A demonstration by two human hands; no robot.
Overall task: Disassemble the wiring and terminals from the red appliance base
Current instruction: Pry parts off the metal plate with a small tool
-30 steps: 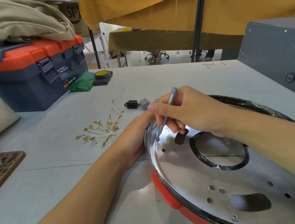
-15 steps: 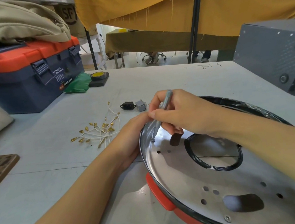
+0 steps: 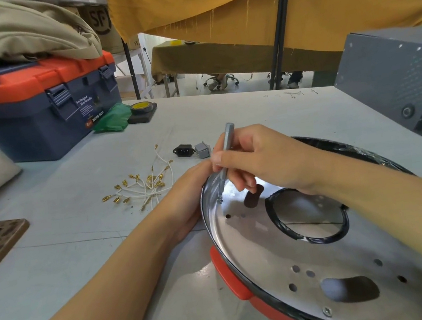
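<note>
The red appliance base lies on the table at the right, with a shiny metal plate covering its top. My right hand grips a thin grey screwdriver whose tip stands on a screw at the plate's left edge. My left hand holds the rim of the base from the left; its fingers are partly hidden behind the rim. A bundle of white wires with brass terminals lies loose on the table to the left of the base.
A black power socket and a grey switch lie beyond the wires. A blue and orange toolbox, a green bag and a tape roll stand at the back left. A grey box stands at the right.
The screwdriver has tilted more upright in my right hand while its tip stays at the plate's left edge. My left hand stays on the rim.
</note>
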